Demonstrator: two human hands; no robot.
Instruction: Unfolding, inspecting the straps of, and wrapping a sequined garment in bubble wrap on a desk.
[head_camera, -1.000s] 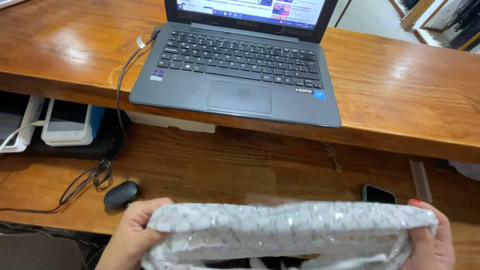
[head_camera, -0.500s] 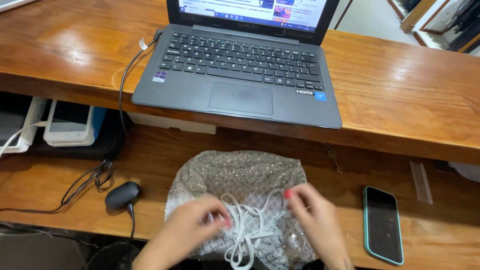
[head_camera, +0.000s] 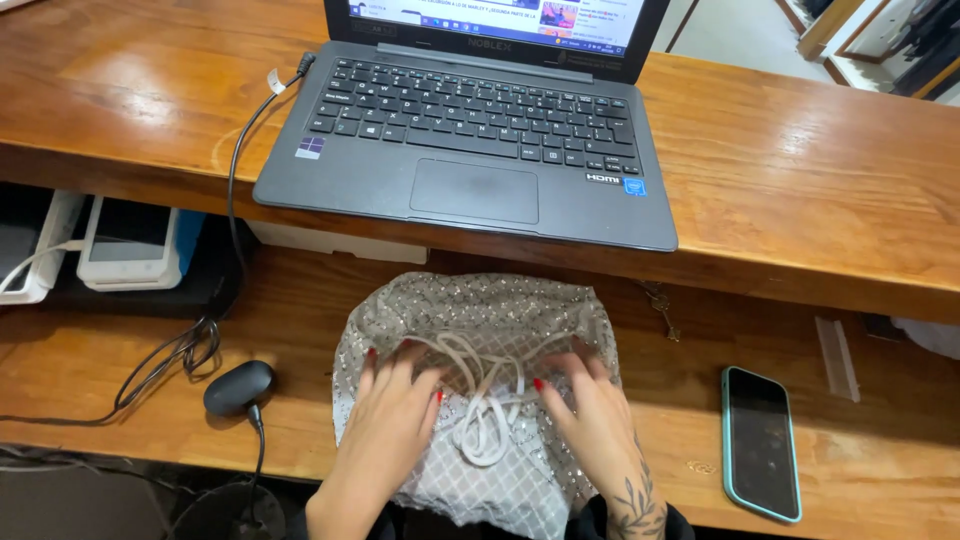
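Observation:
A silvery sequined fabric piece (head_camera: 480, 310) with a diamond pattern lies on the lower wooden desk (head_camera: 350, 300). White cords (head_camera: 478, 420) are bunched on top of it at its middle. My left hand (head_camera: 395, 410) presses flat on the fabric's left part, fingers spread. My right hand (head_camera: 590, 410) rests flat on its right part, fingers near the cords. Neither hand grips anything.
An open dark grey laptop (head_camera: 470, 140) sits on the upper wooden shelf (head_camera: 820, 190). A phone with a teal case (head_camera: 762, 442) lies at the right. A black mouse (head_camera: 238, 388) with cable is at the left, white devices (head_camera: 130, 245) beyond it. Keys (head_camera: 662, 305) hang under the shelf.
One second ago both hands held the fabric up, stretched wide. It now lies on the desk, and my hands have gone from handling the cords to lying flat on it.

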